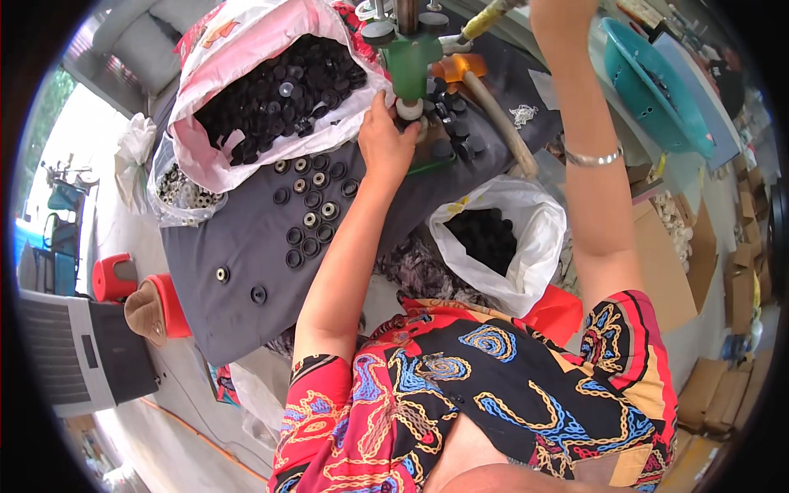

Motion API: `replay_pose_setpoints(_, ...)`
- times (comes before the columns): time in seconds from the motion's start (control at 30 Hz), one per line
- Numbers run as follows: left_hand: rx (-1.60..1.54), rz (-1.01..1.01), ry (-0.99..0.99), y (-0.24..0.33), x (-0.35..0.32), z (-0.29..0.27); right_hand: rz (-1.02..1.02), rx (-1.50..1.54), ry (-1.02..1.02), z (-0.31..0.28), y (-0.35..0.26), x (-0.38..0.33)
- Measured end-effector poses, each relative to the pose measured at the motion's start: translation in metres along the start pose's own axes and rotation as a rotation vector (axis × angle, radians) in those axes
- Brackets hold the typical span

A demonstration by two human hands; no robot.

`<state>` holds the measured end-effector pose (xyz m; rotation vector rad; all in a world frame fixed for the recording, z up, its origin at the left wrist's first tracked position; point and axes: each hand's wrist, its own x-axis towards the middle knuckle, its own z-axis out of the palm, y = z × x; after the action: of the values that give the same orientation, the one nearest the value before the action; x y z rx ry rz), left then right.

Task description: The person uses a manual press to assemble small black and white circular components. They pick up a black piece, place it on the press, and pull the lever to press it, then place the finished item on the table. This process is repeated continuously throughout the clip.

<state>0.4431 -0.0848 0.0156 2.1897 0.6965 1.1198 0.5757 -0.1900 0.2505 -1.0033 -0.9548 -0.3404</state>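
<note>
My left hand [385,141] is at the green bench press [411,70], beside the pale round tip [409,109] of its ram. Thumb and fingers are apart, with nothing visible held between them; the ram partly covers the fingertips. High at the top edge, my right hand [563,11] is closed at the end of the press lever [486,20], its fingers mostly cut off by the frame. Dark rings [293,259] lie on the grey cloth [218,308] by my left forearm, some with metal bearing-like centres [310,219]. Several black round pieces [460,127] sit right of the press.
A big white-and-pink sack [185,135] of black discs lies left of the press. A clear bag [185,195] of small metal parts sits beside it. Nearer me is a white bag [538,238] of black pieces. An orange-headed mallet [503,123] and a teal basket [649,99] are rightward.
</note>
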Motion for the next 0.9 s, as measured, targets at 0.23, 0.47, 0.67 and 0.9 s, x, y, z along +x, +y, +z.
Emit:
replay_pose_setpoints(0.23,-0.056,0.080,-0.001,0.006,-0.009,-0.004,-0.203,-0.094,0.012,-0.067,-0.012,-0.114)
replay_pose_setpoints(0.47,-0.116,0.194,0.030,0.004,-0.046,-0.066,-0.305,-0.044,-0.114,-0.085,0.011,-0.177)
replay_pose_setpoints(0.67,0.054,0.011,0.140,-0.078,-0.063,-0.163,-0.128,0.056,-0.078,-0.068,-0.015,-0.120)
replay_pose_setpoints(0.9,0.370,0.027,-0.167,-0.096,-0.057,-0.201,0.026,0.025,-0.074,-0.014,-0.019,0.001)
